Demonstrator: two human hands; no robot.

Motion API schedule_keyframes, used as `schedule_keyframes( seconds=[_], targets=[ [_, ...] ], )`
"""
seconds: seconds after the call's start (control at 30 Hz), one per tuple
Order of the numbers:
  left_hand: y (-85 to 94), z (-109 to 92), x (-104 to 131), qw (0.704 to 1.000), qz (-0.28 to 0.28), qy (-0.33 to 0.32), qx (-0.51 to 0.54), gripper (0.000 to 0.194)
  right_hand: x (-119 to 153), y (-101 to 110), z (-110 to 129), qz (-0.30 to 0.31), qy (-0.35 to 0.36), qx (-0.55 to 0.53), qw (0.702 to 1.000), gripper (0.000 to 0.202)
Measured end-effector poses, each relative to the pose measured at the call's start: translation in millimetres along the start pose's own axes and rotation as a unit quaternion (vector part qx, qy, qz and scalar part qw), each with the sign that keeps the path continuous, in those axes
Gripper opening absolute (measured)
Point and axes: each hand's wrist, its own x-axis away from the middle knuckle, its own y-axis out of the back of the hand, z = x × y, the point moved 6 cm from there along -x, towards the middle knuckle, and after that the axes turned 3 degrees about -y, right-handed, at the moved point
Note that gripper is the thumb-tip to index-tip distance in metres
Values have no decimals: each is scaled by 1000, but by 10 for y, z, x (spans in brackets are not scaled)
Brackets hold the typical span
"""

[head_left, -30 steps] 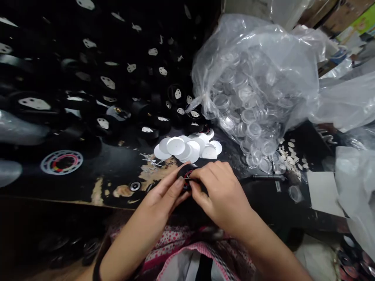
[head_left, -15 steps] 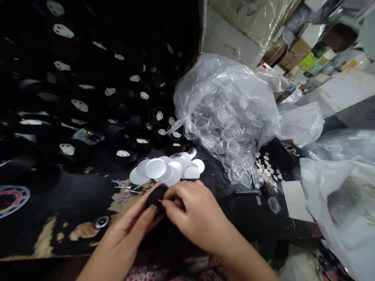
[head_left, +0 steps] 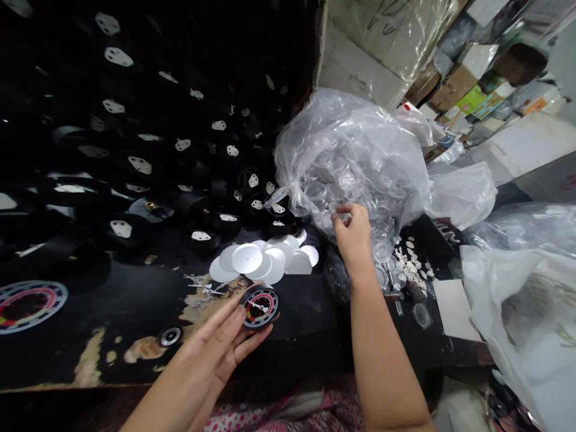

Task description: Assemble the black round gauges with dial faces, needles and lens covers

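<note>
My left hand (head_left: pixel 225 342) grips a round black dial gauge (head_left: pixel 260 307) by its rim, low over the front of the table. The gauge's face is turned up and shows red and white markings with a pale pointer. At the opening of a clear plastic bag (head_left: pixel 387 129), my right hand (head_left: pixel 353 237) has its fingers curled in against the clear round plastic covers (head_left: pixel 317 191). Whether a cover is between those fingertips cannot be made out. Overlapping silver-white discs (head_left: pixel 247 258) lie just beyond the gauge.
Many black round housings with small white plates (head_left: pixel 139 165) fill the dark back left. A printed dial ring (head_left: pixel 31 306) and a small metal-rimmed ring (head_left: pixel 170 336) lie at left. Tiny white parts (head_left: pixel 411 261) and a white card (head_left: pixel 456 309) are at right.
My right hand has left the gauge and moved up and right to the bag of clear covers. My left hand has tilted the gauge, so its face now shows.
</note>
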Motion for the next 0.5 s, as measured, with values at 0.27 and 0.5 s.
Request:
schedule_keyframes(
  seconds=[0.27, 0.5],
  targets=[
    [47, 69, -54, 999, 32, 3, 20, 38, 212, 219, 100, -36, 11, -58, 998, 13],
    [-6, 58, -54, 999, 41, 23, 18, 34, 400, 241, -48, 28, -65, -179, 981, 30]
  ],
)
